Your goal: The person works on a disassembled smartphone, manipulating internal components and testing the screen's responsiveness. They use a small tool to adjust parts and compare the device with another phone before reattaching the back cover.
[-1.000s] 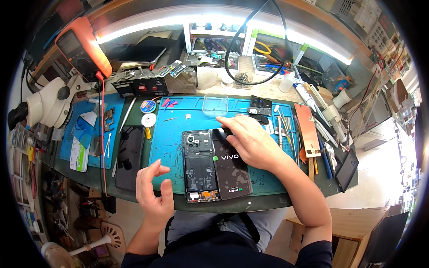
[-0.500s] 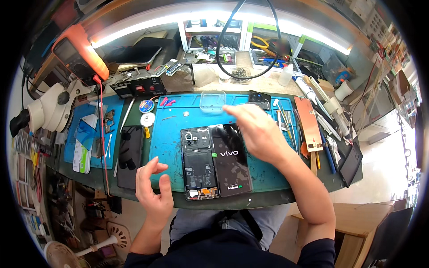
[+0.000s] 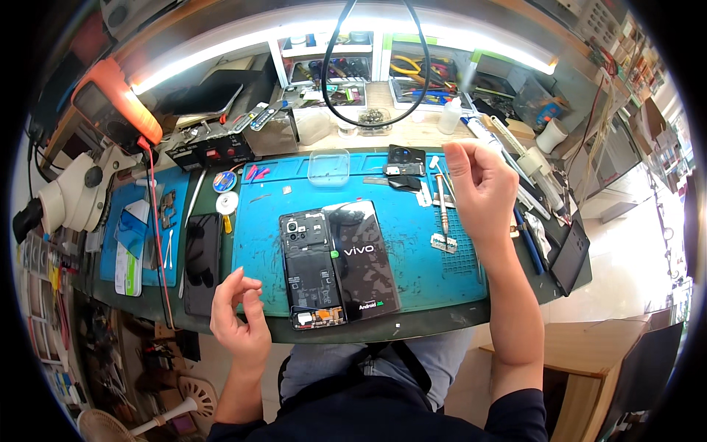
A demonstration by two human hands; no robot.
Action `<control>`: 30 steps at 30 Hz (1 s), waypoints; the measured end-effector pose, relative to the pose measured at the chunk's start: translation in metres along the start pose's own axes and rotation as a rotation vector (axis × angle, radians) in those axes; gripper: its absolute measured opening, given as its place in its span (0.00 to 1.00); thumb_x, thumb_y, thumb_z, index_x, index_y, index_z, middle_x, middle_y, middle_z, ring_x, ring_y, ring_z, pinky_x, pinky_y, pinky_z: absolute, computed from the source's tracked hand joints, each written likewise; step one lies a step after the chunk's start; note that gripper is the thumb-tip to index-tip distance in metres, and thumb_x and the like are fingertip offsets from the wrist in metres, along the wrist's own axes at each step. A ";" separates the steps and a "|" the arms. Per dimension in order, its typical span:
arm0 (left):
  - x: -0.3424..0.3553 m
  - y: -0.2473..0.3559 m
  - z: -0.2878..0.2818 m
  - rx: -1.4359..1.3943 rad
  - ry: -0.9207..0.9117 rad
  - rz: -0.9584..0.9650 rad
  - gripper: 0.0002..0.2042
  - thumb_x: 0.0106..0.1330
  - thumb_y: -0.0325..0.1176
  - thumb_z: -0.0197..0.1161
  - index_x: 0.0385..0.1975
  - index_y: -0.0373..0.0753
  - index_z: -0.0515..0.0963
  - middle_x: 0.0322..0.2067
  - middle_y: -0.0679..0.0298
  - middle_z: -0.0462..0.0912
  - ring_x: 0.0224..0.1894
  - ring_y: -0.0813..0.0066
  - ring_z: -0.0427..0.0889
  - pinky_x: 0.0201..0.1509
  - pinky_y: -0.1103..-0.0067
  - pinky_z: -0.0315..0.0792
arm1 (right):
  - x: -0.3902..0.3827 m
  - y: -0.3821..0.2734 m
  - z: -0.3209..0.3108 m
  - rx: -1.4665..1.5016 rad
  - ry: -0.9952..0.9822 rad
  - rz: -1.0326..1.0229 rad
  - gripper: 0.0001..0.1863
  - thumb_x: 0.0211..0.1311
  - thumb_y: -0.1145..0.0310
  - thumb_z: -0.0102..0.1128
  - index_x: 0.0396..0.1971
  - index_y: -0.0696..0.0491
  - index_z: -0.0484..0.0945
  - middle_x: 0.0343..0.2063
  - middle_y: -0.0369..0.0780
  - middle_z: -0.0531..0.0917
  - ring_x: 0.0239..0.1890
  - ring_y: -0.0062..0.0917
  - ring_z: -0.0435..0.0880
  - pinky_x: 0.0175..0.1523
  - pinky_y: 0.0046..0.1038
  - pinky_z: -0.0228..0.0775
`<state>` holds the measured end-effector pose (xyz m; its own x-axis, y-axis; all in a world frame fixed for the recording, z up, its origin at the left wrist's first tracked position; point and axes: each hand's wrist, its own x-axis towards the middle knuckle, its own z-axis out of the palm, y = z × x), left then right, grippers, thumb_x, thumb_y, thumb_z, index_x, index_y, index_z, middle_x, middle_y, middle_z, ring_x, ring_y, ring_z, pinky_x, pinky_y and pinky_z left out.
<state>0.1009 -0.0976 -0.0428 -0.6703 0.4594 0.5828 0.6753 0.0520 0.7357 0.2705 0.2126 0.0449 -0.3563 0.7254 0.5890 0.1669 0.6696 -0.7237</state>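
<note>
A phone with its back off lies on the blue repair mat (image 3: 412,283): the dark inner body (image 3: 313,267) shows cameras and an orange flex part. Against its right edge lies a black glossy screen (image 3: 366,265), lit with a white logo. My left hand (image 3: 241,320) hovers by the mat's front left edge, fingers bent, thumb apart, nothing in it. Over the tools on the mat's right side is my right hand (image 3: 482,193), its fingers curled closed; whatever they hold is hidden. Beside it lie a screwdriver (image 3: 443,210) and a razor blade (image 3: 444,244).
A dark phone (image 3: 202,258) lies left of the mat. A clear plastic box (image 3: 328,169) and a camera-bearing phone part (image 3: 405,160) sit at the back. An orange multimeter (image 3: 118,103), a microscope (image 3: 66,188) and a hanging black cable loop (image 3: 426,66) surround the bench.
My right hand has moved right, from above the screen to the tools, and its fingers have curled. My left hand stays near the front left. The whole view has shifted slightly.
</note>
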 end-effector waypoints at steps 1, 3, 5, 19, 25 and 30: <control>0.001 0.000 0.000 0.005 -0.004 -0.003 0.15 0.76 0.22 0.60 0.60 0.30 0.78 0.40 0.57 0.86 0.39 0.74 0.86 0.42 0.77 0.83 | 0.001 0.001 -0.002 -0.036 0.027 -0.015 0.15 0.73 0.59 0.70 0.37 0.58 0.89 0.19 0.33 0.81 0.20 0.15 0.72 0.27 0.22 0.62; 0.002 0.001 0.001 0.016 -0.012 -0.010 0.15 0.76 0.22 0.59 0.60 0.30 0.78 0.41 0.57 0.86 0.39 0.74 0.86 0.42 0.77 0.83 | 0.001 0.008 -0.004 -0.120 0.084 -0.064 0.15 0.74 0.57 0.68 0.38 0.55 0.89 0.24 0.34 0.85 0.28 0.20 0.80 0.34 0.28 0.68; 0.003 0.002 0.002 0.024 -0.003 -0.006 0.15 0.76 0.22 0.59 0.60 0.30 0.77 0.41 0.57 0.86 0.39 0.74 0.85 0.41 0.78 0.82 | 0.006 0.011 -0.008 -0.235 0.131 -0.224 0.14 0.74 0.58 0.68 0.40 0.54 0.88 0.28 0.35 0.86 0.32 0.23 0.82 0.36 0.30 0.69; 0.002 0.000 0.003 0.019 0.008 -0.008 0.17 0.76 0.22 0.58 0.62 0.32 0.76 0.41 0.60 0.85 0.38 0.76 0.84 0.35 0.82 0.79 | 0.013 0.016 -0.018 -0.478 0.004 0.054 0.12 0.66 0.57 0.71 0.36 0.50 0.90 0.22 0.39 0.86 0.26 0.35 0.86 0.36 0.37 0.77; 0.000 -0.003 0.002 0.019 -0.002 -0.006 0.17 0.77 0.22 0.57 0.64 0.32 0.76 0.42 0.61 0.85 0.40 0.77 0.82 0.37 0.82 0.78 | -0.006 0.035 -0.009 -0.765 -0.356 0.111 0.15 0.66 0.54 0.70 0.30 0.52 0.88 0.26 0.41 0.89 0.33 0.36 0.90 0.39 0.39 0.79; 0.001 -0.003 0.001 0.021 -0.030 0.001 0.17 0.80 0.23 0.55 0.66 0.32 0.74 0.45 0.63 0.84 0.40 0.81 0.80 0.40 0.84 0.77 | -0.015 0.044 -0.004 -0.817 -0.341 -0.002 0.16 0.66 0.55 0.68 0.25 0.52 0.85 0.24 0.43 0.88 0.30 0.38 0.90 0.38 0.39 0.81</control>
<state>0.0987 -0.0962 -0.0444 -0.6604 0.4862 0.5723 0.6821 0.0697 0.7279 0.2866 0.2321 0.0053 -0.5903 0.7244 0.3562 0.7243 0.6701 -0.1625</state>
